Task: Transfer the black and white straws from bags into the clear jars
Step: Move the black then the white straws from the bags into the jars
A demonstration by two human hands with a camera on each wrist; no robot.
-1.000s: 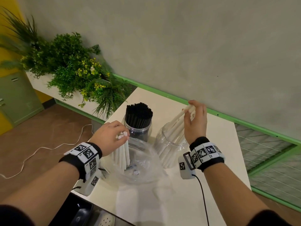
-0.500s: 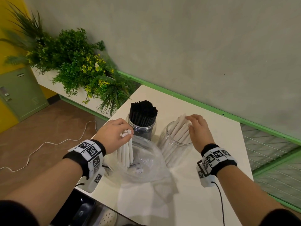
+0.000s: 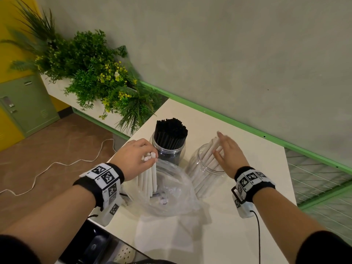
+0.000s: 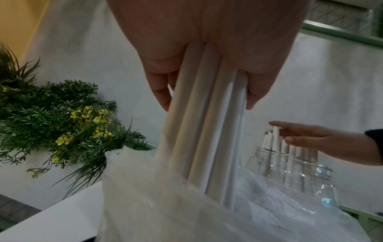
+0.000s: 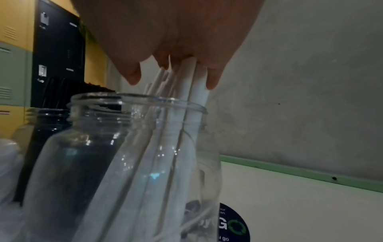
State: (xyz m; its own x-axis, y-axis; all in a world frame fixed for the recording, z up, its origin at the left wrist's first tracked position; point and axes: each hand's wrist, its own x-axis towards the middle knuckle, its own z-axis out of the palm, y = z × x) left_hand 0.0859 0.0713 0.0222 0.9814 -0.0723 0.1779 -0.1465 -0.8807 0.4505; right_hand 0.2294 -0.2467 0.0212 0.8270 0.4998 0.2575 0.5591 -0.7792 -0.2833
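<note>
Head view, white straws (image 3: 147,180): upright bundle, lower ends in bag (image 3: 171,195).
Left hand (image 3: 133,159): fingers curled round bundle top.
Right hand (image 3: 228,155): fingers straight, resting on straws in right jar (image 3: 205,176).
Black straws (image 3: 170,133): fill left jar (image 3: 170,154).
Table (image 3: 238,235): carries jars and bag.

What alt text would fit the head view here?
A left hand grips a bunch of white straws standing in a clear bag, while the open right hand rests on white straws leaning in a clear jar. Behind the bag, a second jar holds black straws on a white table.
</note>
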